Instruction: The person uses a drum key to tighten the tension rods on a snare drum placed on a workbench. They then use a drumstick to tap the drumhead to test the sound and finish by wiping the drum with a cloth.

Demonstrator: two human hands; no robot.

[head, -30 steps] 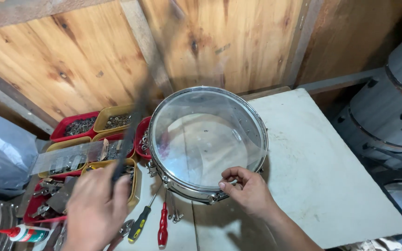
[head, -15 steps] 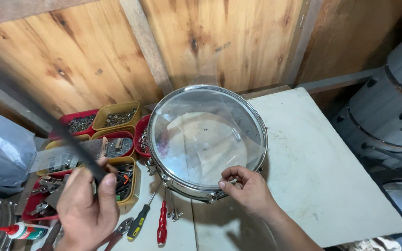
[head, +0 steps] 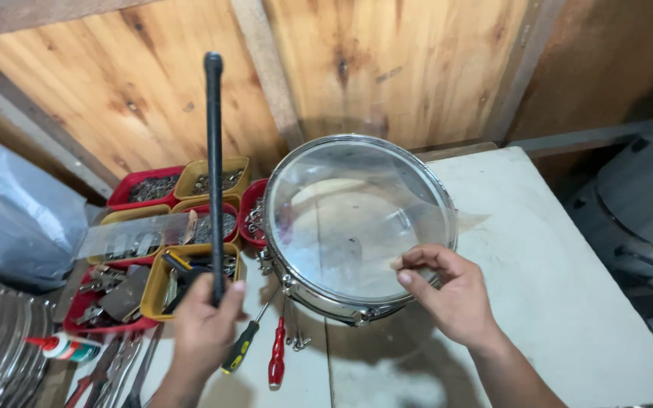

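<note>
Rod [head: 214, 174] in left hand [head: 204, 332] now upright, no longer tilted leftward

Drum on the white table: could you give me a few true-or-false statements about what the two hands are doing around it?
1. The left hand holds a long black rod upright. True.
2. The right hand grips a red screwdriver. False: the red screwdriver lies on the table; the right hand is at the near rim of the drum.
3. The drum has a clear, see-through head. True.
4. The drum stands on the floor. False: it rests on the white table.
5. Red and yellow trays of small hardware sit left of the drum. True.
</note>
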